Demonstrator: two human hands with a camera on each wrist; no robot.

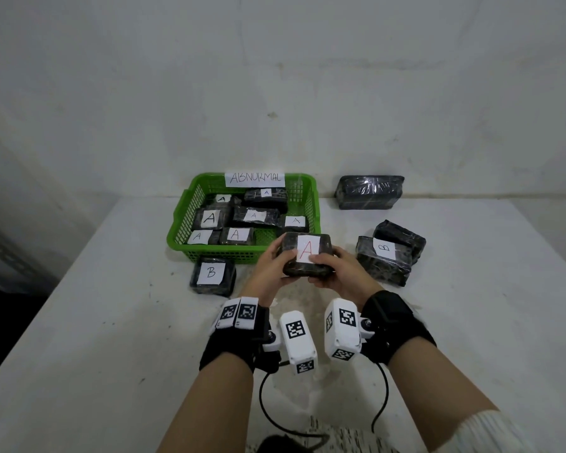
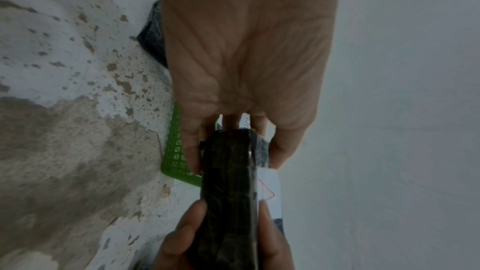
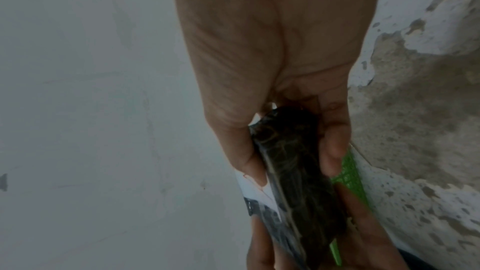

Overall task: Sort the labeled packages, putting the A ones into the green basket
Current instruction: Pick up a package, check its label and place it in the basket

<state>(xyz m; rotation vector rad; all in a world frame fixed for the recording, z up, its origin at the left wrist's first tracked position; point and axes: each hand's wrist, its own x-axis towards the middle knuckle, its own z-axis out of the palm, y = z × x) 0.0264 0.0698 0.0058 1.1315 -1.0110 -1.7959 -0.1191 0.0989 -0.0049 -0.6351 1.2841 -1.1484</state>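
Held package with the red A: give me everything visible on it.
The held package is a dark, rounded block wrapped in glossy clear film, with a white paper label on top bearing a hand-drawn red A. It is off the table, label up, just in front of the near right corner of the green basket. The left hand grips its left end and the right hand its right end, thumbs on top and fingers underneath. Nothing else touches it.

Dim, flat light fills the head view, with soft shadows under the packages on the desk (image 1: pixel 111 289) and wide-angle bending at the edges. Both wrist views are darker, grainy and blurred, the near palms out of focus.
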